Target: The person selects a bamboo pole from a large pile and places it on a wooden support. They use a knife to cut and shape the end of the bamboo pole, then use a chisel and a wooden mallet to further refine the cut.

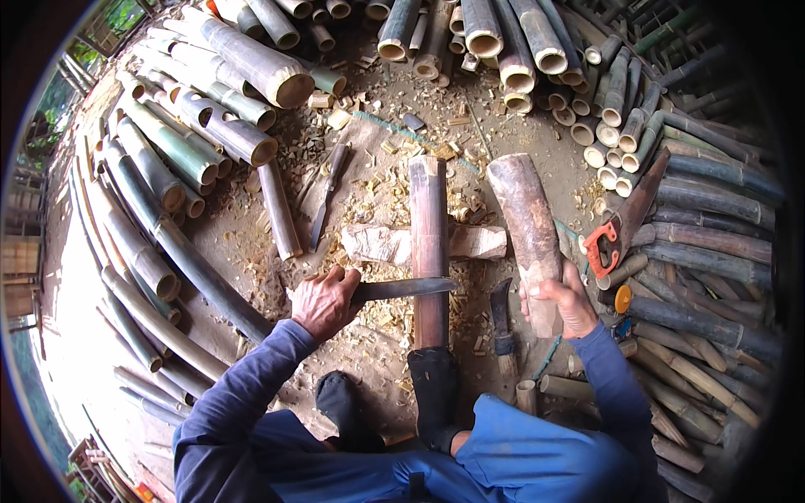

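My left hand (325, 303) is closed round the handle end of a knife (402, 289), its long dark blade lying across a brown bamboo piece (429, 214). In my right hand (563, 300) is the narrow lower end of a thick wooden club (524, 205), raised to the right of the bamboo and apart from it. The bamboo's middle rests over a pale, rough wooden block (377, 243). My dark-socked foot (433, 390) is at its near end. The knife's handle is hidden in my left fist.
A narrow chisel-like tool (329, 197) lies beside another bamboo length (279, 210) at left. A hooked blade (501, 323) lies near my right hand. An orange-handled saw (616, 230) leans on stacked bamboo (713, 251) at right. More bamboo tubes (243, 54) are piled behind and left; shavings cover the ground.
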The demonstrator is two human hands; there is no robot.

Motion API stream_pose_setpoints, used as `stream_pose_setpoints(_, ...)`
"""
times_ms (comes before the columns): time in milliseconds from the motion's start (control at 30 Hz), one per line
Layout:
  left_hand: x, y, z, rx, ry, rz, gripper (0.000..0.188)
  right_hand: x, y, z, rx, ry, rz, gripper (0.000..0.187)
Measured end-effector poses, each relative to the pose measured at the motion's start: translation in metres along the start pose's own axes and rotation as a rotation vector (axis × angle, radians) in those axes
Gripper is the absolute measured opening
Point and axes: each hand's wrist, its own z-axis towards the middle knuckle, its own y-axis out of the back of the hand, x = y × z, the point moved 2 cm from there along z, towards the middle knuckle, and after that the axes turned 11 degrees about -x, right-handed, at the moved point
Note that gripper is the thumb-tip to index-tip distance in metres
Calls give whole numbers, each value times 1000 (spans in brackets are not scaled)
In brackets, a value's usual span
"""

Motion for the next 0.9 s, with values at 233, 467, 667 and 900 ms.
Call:
stream_pose_setpoints(233,4,-8,0,30,14,16,34,6,-13,6,33,79,-162,58)
stream_pose_setpoints(467,3,-9,3,-28,15,-22,25,14,-18,10,88,301,-448,56)
stream_pose_setpoints(667,9,-8,5,-64,-15,-10,20,23,-44,-12,304,943,-1046,66)
stream_pose_setpoints(900,3,-9,5,-47,25,-30,22,20,-75,-48,674,1189,-1252,84)
